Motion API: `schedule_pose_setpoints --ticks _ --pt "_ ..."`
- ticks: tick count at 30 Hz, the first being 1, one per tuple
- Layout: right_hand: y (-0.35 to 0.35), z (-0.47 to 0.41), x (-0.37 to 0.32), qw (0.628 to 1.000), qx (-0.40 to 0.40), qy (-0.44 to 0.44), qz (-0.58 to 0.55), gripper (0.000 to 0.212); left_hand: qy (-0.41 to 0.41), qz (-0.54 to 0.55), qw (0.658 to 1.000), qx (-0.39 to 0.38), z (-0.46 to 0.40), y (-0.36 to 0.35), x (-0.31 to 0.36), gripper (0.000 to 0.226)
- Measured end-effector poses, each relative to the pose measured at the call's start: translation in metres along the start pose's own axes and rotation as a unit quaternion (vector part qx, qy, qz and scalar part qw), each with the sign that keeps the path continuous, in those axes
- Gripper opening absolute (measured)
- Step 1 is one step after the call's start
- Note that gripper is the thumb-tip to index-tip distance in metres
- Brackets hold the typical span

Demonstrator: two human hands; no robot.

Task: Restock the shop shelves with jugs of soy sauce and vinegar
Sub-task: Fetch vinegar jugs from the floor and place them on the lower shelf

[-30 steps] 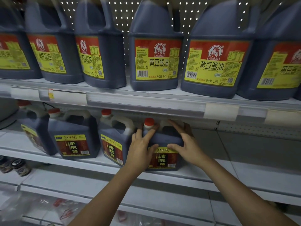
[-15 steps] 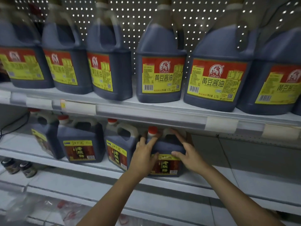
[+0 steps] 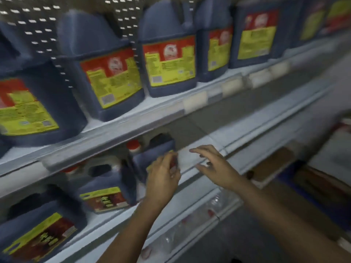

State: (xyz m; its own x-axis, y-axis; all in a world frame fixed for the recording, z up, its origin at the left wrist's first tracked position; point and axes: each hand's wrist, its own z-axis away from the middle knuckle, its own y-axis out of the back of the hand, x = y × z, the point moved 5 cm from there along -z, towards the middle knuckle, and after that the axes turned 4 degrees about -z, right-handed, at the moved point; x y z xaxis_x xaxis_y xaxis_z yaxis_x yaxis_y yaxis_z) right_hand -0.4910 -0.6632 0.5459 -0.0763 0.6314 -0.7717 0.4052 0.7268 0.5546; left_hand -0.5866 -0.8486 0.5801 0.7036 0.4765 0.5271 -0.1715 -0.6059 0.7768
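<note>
The whole view is tilted and smeared with motion blur, so label print cannot be read. The vinegar jug (image 3: 153, 154) stands upright at the centre of the frame on the lower shelf (image 3: 209, 164), under the lip of the upper shelf (image 3: 133, 128); its long axis runs bottom to top, the red cap (image 3: 133, 145) at the upper left of the jug and the handle opening just right of the cap. Its label faces out toward the viewer, largely hidden behind the left hand (image 3: 162, 177).

The left hand is in front of the jug's lower right corner, fingers loosely bent; blur makes it impossible to tell whether they touch the jug or grip it. The right hand (image 3: 214, 166) hovers just right of the jug, apart from it, fingers spread and relaxed, holding nothing.

Two more vinegar jugs (image 3: 106, 188) stand left of it along the same shelf, the lower-left one cut by the frame edge. Soy sauce jugs (image 3: 169, 59) with red and yellow labels line the upper shelf, their tops cut off at the frame's top. At the right edge, brown and red shapes are too blurred to name.
</note>
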Motion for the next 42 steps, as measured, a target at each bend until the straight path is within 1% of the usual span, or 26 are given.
schedule_pose_setpoints --ticks 3,5,7,9,11,13,16,19,22,23,25,26,28,31,33,35,38,40,41,42 --pt "0.05 0.062 0.01 0.995 0.041 -0.048 0.081 0.035 -0.063 -0.013 0.995 -0.078 -0.005 -0.04 0.051 0.044" --pt "0.095 0.111 0.016 0.98 0.069 -0.089 0.165 0.03 -0.119 -0.022 0.985 -0.119 0.001 -0.069 0.101 0.045" --pt "0.145 0.165 0.017 0.954 0.107 -0.125 0.252 0.028 -0.185 -0.02 0.971 -0.15 0.012 -0.1 0.162 0.043" --pt "0.188 0.223 0.021 0.92 0.124 -0.165 0.333 0.03 -0.257 -0.041 0.95 -0.174 0.027 -0.132 0.223 0.043" --pt "0.23 0.294 0.029 0.886 0.127 -0.223 0.387 0.032 -0.327 -0.082 0.921 -0.197 0.051 -0.172 0.29 0.049" --pt "0.266 0.362 0.034 0.859 0.144 -0.263 0.415 0.028 -0.378 -0.096 0.895 -0.219 0.077 -0.208 0.353 0.053" --pt "0.316 0.475 0.035 0.826 0.153 -0.338 0.425 0.029 -0.443 -0.093 0.853 -0.259 0.132 -0.268 0.45 0.05" --pt "0.352 0.562 0.03 0.796 0.156 -0.4 0.427 0.028 -0.482 -0.072 0.819 -0.301 0.18 -0.316 0.526 0.044" --pt "0.378 0.638 0.03 0.76 0.167 -0.468 0.419 0.031 -0.521 -0.057 0.785 -0.331 0.228 -0.356 0.586 0.037" --pt "0.383 0.658 0.03 0.751 0.178 -0.48 0.417 0.033 -0.535 -0.063 0.772 -0.336 0.241 -0.366 0.6 0.038" --pt "0.394 0.699 0.036 0.741 0.206 -0.495 0.404 0.032 -0.576 -0.07 0.736 -0.348 0.269 -0.391 0.633 0.042" --pt "0.397 0.717 0.041 0.739 0.222 -0.499 0.394 0.03 -0.596 -0.071 0.717 -0.355 0.281 -0.406 0.647 0.044" --pt "0.4 0.746 0.052 0.724 0.242 -0.527 0.375 0.026 -0.621 -0.06 0.691 -0.366 0.3 -0.427 0.667 0.043" --pt "0.405 0.788 0.077 0.683 0.259 -0.592 0.342 0.023 -0.65 -0.046 0.647 -0.397 0.322 -0.465 0.694 0.046" --pt "0.409 0.807 0.09 0.66 0.278 -0.617 0.326 0.021 -0.66 -0.04 0.625 -0.416 0.329 -0.49 0.709 0.043" --pt "0.414 0.822 0.099 0.636 0.299 -0.636 0.319 0.023 -0.675 -0.018 0.593 -0.439 0.335 -0.517 0.728 0.036" --pt "0.418 0.842 0.111 0.602 0.318 -0.664 0.309 0.025 -0.675 0.019 0.563 -0.476 0.343 -0.547 0.761 0.035" --pt "0.42 0.859 0.121 0.583 0.335 -0.678 0.296 0.028 -0.699 -0.001 0.515 -0.496 0.353 -0.575 0.775 0.037" --pt "0.42 0.867 0.127 0.574 0.345 -0.685 0.286 0.028 -0.709 -0.015 0.497 -0.5 0.358 -0.59 0.78 0.036" --pt "0.419 0.875 0.134 0.565 0.35 -0.694 0.275 0.026 -0.712 -0.027 0.486 -0.507 0.363 -0.605 0.783 0.034"
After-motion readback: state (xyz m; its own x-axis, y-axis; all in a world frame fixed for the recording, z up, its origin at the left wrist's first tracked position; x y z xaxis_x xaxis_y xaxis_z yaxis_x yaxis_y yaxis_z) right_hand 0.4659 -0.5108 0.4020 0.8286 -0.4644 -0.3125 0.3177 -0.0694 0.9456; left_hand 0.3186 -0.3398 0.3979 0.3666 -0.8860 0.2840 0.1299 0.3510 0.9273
